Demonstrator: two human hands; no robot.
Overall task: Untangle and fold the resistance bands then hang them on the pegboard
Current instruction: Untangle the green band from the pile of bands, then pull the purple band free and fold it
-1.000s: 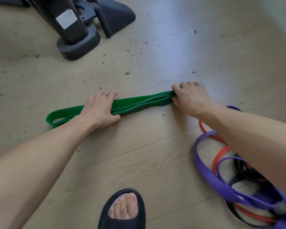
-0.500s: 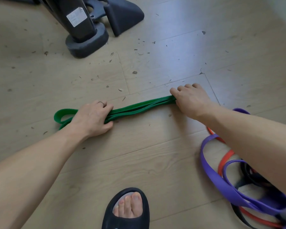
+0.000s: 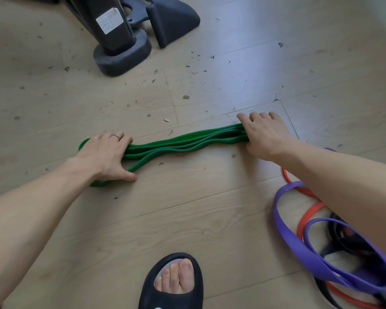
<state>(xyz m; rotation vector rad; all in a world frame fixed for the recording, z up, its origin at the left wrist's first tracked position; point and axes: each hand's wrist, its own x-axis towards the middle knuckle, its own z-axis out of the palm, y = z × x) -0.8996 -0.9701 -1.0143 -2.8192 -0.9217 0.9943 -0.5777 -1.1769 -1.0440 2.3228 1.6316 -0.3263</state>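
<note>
A green resistance band [image 3: 187,142], folded into several strands, lies across the wooden floor between my hands. My left hand [image 3: 105,153] covers its left end, fingers curled over the strands and thumb stretched out on the floor. A small loop sticks out by the wrist. My right hand [image 3: 265,136] holds the right end, thumb on the near side and fingertips on the floor beyond it. A tangle of purple [image 3: 299,239], red [image 3: 308,214] and black [image 3: 343,239] bands lies at the lower right, partly under my right forearm. No pegboard is in view.
The black base of an exercise machine [image 3: 120,52] stands at the top left, with a dark wedge-shaped foot [image 3: 172,21] beside it. My foot in a black slide sandal [image 3: 172,284] is at the bottom centre. Small bits of debris dot the floor.
My left hand has slid toward the band's left end, so less green shows beyond it. The strands between my hands now lie looser and spread apart. My right hand still holds its end.
</note>
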